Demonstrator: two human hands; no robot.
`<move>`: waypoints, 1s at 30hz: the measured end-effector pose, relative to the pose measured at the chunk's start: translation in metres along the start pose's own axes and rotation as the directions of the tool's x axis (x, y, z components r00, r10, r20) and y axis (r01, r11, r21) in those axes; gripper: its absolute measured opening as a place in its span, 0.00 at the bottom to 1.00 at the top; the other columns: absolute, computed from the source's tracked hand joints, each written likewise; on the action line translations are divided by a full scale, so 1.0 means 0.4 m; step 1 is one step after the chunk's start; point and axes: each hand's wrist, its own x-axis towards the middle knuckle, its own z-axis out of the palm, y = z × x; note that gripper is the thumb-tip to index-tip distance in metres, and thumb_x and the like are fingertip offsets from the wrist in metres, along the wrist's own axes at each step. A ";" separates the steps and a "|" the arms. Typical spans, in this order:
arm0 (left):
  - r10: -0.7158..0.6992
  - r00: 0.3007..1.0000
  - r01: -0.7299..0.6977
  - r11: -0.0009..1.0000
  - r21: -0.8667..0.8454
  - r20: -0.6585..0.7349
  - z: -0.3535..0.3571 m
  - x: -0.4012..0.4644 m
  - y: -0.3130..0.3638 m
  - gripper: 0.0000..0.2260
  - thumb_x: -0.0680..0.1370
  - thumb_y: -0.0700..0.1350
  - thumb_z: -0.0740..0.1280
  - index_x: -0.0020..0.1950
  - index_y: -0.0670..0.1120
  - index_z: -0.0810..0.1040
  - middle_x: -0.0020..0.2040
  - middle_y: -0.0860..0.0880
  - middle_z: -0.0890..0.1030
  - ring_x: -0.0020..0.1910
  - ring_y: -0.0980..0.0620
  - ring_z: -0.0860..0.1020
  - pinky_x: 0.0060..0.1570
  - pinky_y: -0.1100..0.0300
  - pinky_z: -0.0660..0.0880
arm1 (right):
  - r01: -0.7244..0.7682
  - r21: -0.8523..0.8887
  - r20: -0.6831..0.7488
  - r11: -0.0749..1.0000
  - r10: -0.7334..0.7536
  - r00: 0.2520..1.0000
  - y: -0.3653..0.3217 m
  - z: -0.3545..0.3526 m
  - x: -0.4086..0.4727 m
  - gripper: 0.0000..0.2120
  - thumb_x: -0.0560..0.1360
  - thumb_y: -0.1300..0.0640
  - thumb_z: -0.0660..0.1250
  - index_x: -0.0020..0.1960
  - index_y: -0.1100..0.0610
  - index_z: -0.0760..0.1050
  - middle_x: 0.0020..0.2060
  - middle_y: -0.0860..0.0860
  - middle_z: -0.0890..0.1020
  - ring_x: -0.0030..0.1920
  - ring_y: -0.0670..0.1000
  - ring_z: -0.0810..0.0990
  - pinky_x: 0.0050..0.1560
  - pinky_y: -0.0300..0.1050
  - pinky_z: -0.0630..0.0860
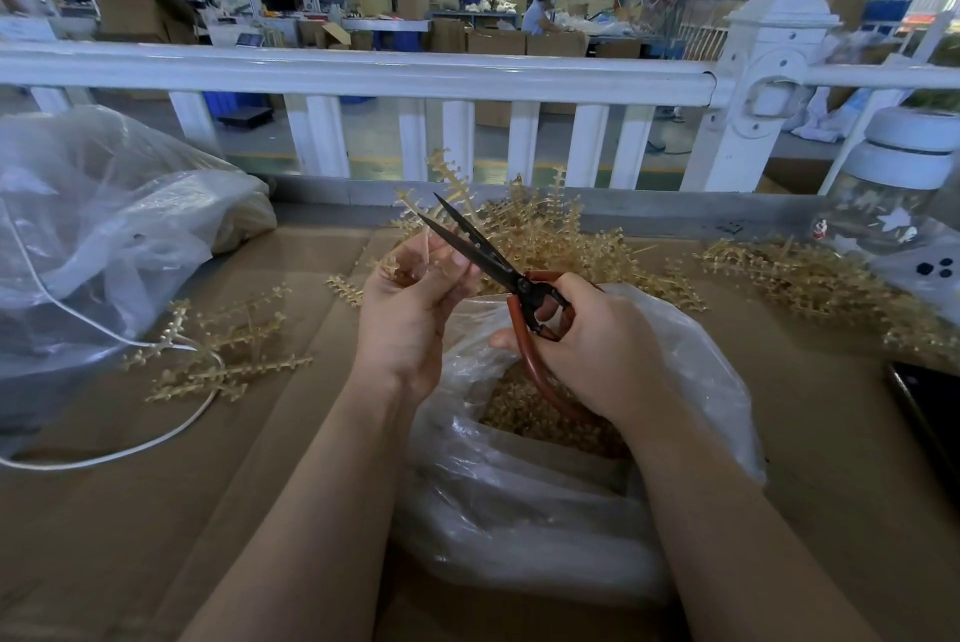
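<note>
Over the bag [545,496] on the bench [130,511], I'd hold the sprue [427,249] steady and seat it deep between the blades before closing, so cut bits drop inside. My left hand [410,314] pinches the sprue with curled fingers [460,272]; my right hand [592,345] grips the scissors [521,283], blades narrowly parted.

Open bag [545,511] lies before the sprue pile [561,236]; jar [904,204] stands right, big bag [104,204] left.
</note>
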 end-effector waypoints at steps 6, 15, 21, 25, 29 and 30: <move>0.033 0.999 -0.033 0.999 0.036 0.004 0.001 0.000 0.001 0.04 0.70 0.35 0.71 0.43 0.40 0.78 0.44 0.43 0.80 0.43 0.50 0.80 0.52 0.57 0.78 | -0.014 -0.053 -0.018 0.999 0.013 1.000 -0.003 -0.007 0.000 0.32 0.61 0.21 0.61 0.46 0.48 0.74 0.33 0.38 0.75 0.33 0.38 0.75 0.31 0.32 0.66; 0.060 0.992 -0.073 0.991 0.114 0.110 0.008 -0.009 0.003 0.08 0.68 0.36 0.72 0.33 0.49 0.83 0.37 0.51 0.83 0.41 0.53 0.81 0.47 0.61 0.79 | 0.001 -0.087 -0.063 0.996 -0.006 0.998 -0.005 -0.005 0.000 0.34 0.61 0.19 0.58 0.47 0.47 0.73 0.34 0.38 0.75 0.35 0.36 0.73 0.32 0.33 0.67; 0.053 0.990 -0.067 0.991 0.113 0.130 0.009 -0.012 0.006 0.09 0.69 0.36 0.72 0.33 0.50 0.83 0.37 0.52 0.83 0.41 0.54 0.81 0.47 0.61 0.78 | 0.017 -0.065 -0.064 0.998 -0.021 0.998 -0.004 -0.001 0.000 0.35 0.62 0.19 0.58 0.48 0.49 0.75 0.37 0.39 0.78 0.36 0.40 0.76 0.34 0.34 0.71; 0.034 0.994 -0.044 0.994 0.096 0.100 0.007 -0.014 0.008 0.09 0.73 0.36 0.70 0.36 0.48 0.84 0.40 0.48 0.84 0.39 0.52 0.82 0.48 0.58 0.78 | 0.008 -0.068 -0.059 0.998 -0.012 0.998 -0.003 -0.002 0.001 0.34 0.62 0.20 0.60 0.47 0.49 0.75 0.36 0.39 0.78 0.35 0.40 0.76 0.33 0.34 0.70; 0.007 0.999 -0.010 0.993 0.114 0.035 0.004 -0.012 0.007 0.12 0.78 0.35 0.67 0.38 0.47 0.83 0.39 0.47 0.85 0.37 0.53 0.83 0.47 0.58 0.79 | 0.010 -0.047 -0.055 0.999 -0.012 0.998 -0.006 -0.003 -0.001 0.34 0.61 0.19 0.59 0.46 0.48 0.75 0.34 0.39 0.77 0.33 0.39 0.75 0.31 0.31 0.66; 0.010 1.000 -0.013 0.992 0.124 0.029 0.005 -0.012 0.008 0.12 0.78 0.35 0.67 0.38 0.47 0.83 0.39 0.47 0.85 0.37 0.53 0.83 0.46 0.59 0.79 | 0.008 -0.047 -0.056 0.999 -0.010 0.998 -0.007 -0.004 -0.001 0.34 0.61 0.18 0.58 0.45 0.48 0.74 0.34 0.39 0.77 0.32 0.39 0.75 0.31 0.31 0.64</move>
